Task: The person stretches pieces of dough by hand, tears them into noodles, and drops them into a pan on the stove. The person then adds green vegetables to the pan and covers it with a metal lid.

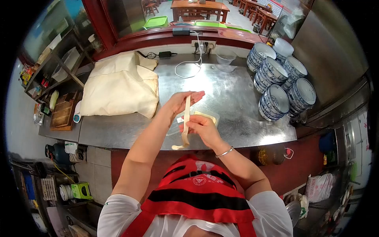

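Observation:
A long, pale strip of dough (pixel 187 108) runs between my two hands above the steel counter. My left hand (pixel 183 101) holds its upper end against the palm, fingers stretched toward the right; the thumb is hard to make out. Lower down, my right hand (pixel 203 128) pinches the strip between thumb and fingers. The loose end curls below, near the counter's front edge. Behind my right hand sits a clear plastic container (pixel 216 115) with pale yellow contents, partly hidden by the hand.
A cream cloth (pixel 118 85) covers something bulky on the left. Stacks of blue-and-white bowls (pixel 276 98) stand at the right. Farther back are a white cable (pixel 187 62) and a clear plastic bowl (pixel 226 57). A wooden board (pixel 63 112) lies at the far left.

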{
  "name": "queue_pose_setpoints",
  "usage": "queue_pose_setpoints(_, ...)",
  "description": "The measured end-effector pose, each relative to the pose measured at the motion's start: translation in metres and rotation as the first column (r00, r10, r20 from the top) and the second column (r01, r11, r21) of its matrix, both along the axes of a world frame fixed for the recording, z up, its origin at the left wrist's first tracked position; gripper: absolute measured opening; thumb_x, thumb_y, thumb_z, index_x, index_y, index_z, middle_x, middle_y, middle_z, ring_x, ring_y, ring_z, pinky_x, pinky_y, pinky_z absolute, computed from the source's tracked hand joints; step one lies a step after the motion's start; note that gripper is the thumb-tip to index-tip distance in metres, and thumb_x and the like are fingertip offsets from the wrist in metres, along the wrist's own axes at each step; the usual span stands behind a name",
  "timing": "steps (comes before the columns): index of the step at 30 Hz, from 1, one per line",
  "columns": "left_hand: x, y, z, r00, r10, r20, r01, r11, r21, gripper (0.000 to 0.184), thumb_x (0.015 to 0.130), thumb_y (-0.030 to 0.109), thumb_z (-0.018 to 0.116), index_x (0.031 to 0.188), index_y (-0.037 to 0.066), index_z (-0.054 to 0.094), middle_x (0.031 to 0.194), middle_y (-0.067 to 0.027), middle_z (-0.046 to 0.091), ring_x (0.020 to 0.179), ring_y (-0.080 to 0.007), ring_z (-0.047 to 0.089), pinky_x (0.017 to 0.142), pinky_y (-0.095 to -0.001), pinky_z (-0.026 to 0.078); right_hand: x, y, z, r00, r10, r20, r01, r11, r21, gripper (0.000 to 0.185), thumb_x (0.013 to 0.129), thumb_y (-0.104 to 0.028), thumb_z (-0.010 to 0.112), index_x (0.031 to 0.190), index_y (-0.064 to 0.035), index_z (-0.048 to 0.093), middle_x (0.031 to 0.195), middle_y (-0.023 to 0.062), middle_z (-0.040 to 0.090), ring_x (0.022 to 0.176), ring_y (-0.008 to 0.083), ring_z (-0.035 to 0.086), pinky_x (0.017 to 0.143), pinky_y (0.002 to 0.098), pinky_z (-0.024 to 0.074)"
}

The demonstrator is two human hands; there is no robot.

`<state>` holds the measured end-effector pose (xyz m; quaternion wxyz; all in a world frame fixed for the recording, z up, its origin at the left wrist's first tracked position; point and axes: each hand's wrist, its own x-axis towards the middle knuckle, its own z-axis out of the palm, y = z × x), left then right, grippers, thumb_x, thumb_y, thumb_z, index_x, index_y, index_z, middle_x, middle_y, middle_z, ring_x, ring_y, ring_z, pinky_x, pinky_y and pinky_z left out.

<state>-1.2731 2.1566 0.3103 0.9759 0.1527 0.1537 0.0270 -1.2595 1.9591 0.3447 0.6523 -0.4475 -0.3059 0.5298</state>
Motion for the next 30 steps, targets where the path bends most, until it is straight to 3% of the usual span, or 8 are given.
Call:
queue_pose_setpoints(3,-0.014,-0.002,-0.027,0.990,-0.108,0.093,0.100,0.991,0.091,0.047,0.100,0.023,0.029,0.131,-0.012,0.032,0.132,-0.0245,0.042,0.119,-0.0282,0.049,0.096,-0.0404,0.046,0.008,0.008,-0.006,0.997,-0.070,0.013,0.069,0.997,0.037,0.028,0.091,-0.006,0.050,0.117,0.0044,0.055,0.101,0.0124,0.064,0.088,0.0205,0.064,0.077,0.0305,0.0524)
queue_pose_setpoints(4,-0.028,-0.005,-0.029,0.965,-0.221,0.143,0.178,0.947,0.267,0.061,0.097,0.043,0.034,0.130,-0.008,0.037,0.128,-0.0216,0.048,0.114,-0.0274,0.053,0.094,-0.0425,0.047,0.012,0.013,-0.009,0.994,-0.103,0.023,0.101,0.993,0.054,0.028,0.092,-0.006,0.049,0.117,0.0043,0.054,0.102,0.0126,0.064,0.088,0.0205,0.064,0.077,0.0305,0.0525)
queue_pose_setpoints(7,-0.055,-0.028,0.000,0.993,-0.114,0.004,0.112,0.980,0.163,0.072,0.092,0.056,0.035,0.129,-0.006,0.041,0.123,-0.0209,0.052,0.108,-0.0295,0.057,0.094,-0.0420,0.047,0.021,0.022,0.011,0.986,-0.168,-0.023,0.168,0.985,0.028,0.027,0.090,-0.006,0.052,0.114,0.0054,0.055,0.100,0.0133,0.065,0.085,0.0179,0.064,0.076,0.0292,0.0532)
queue_pose_setpoints(8,-0.061,-0.039,0.010,0.993,-0.104,0.054,0.096,0.985,0.141,0.076,0.090,0.061,0.035,0.128,-0.005,0.042,0.120,-0.0214,0.055,0.103,-0.0303,0.060,0.093,-0.0410,0.048,0.026,0.025,0.013,0.984,-0.179,-0.021,0.180,0.983,0.028,0.028,0.090,-0.006,0.052,0.115,0.0064,0.054,0.102,0.0143,0.065,0.087,0.0192,0.065,0.075,0.0299,0.0541)
queue_pose_setpoints(14,-0.088,-0.052,0.021,0.974,-0.225,0.004,0.193,0.843,0.503,0.061,0.097,0.044,0.035,0.131,-0.006,0.036,0.123,-0.0213,0.054,0.097,-0.0256,0.063,0.087,-0.0326,0.052,0.042,0.051,0.023,0.965,-0.261,0.004,0.261,0.963,-0.068,0.028,0.088,-0.002,0.054,0.114,0.0074,0.053,0.102,0.0172,0.064,0.091,0.0245,0.064,0.079,0.0317,0.0540)
queue_pose_setpoints(18,-0.104,-0.060,0.038,0.961,-0.276,-0.003,0.230,0.794,0.562,0.044,0.098,0.021,0.041,0.132,-0.006,0.037,0.121,-0.0201,0.056,0.091,-0.0205,0.064,0.080,-0.0269,0.052,0.053,0.071,0.018,0.955,-0.297,0.014,0.297,0.952,-0.076,0.026,0.085,0.000,0.056,0.110,0.0087,0.054,0.099,0.0173,0.065,0.090,0.0249,0.065,0.080,0.0322,0.0537)
queue_pose_setpoints(24,-0.121,-0.071,0.059,0.958,-0.285,-0.022,0.242,0.769,0.591,0.043,0.097,0.022,0.043,0.133,-0.001,0.039,0.121,-0.0171,0.058,0.095,-0.0222,0.064,0.083,-0.0289,0.050,0.066,0.092,0.003,0.950,-0.302,-0.072,0.294,0.950,-0.106,0.024,0.084,0.000,0.057,0.107,0.0083,0.054,0.099,0.0164,0.064,0.088,0.0245,0.066,0.078,0.0312,0.0540)
queue_pose_setpoints(30,-0.102,-0.067,0.097,0.988,-0.054,0.144,-0.040,0.811,0.583,0.044,0.100,0.026,0.035,0.133,-0.002,0.037,0.128,-0.0206,0.050,0.113,-0.0280,0.055,0.091,-0.0343,0.048,0.047,0.080,0.014,0.945,-0.202,-0.257,0.165,0.974,-0.155,0.028,0.091,-0.017,0.053,0.106,0.0056,0.055,0.100,0.0142,0.064,0.088,0.0235,0.064,0.079,0.0333,0.0522)
